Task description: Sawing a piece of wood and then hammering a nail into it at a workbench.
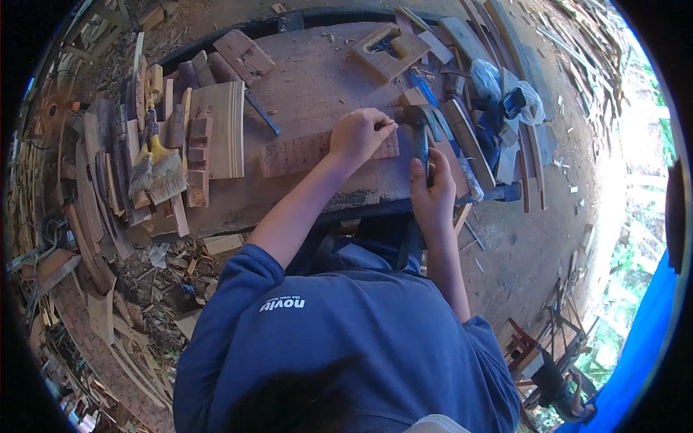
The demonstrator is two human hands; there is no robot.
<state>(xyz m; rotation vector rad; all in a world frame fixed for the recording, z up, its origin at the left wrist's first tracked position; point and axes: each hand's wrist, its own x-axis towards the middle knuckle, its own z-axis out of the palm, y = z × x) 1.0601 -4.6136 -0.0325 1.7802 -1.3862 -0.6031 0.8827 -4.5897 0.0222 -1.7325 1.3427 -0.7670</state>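
My right hand is wrapped around the handle of a claw hammer. The hammer's metal head points away from me, just right of my left hand. My left hand is closed in a pinch over the right part of a reddish wooden board. Whatever sits between those fingertips is too small to make out. The board lies across the near side of the workbench, with rows of small marks on its top face.
Left on the bench, two paintbrushes rest among stacked wood offcuts. A chisel-like tool lies nearby. At the back is a hollowed wooden block. Plastic bags and planks crowd the right side. Another person is at lower right.
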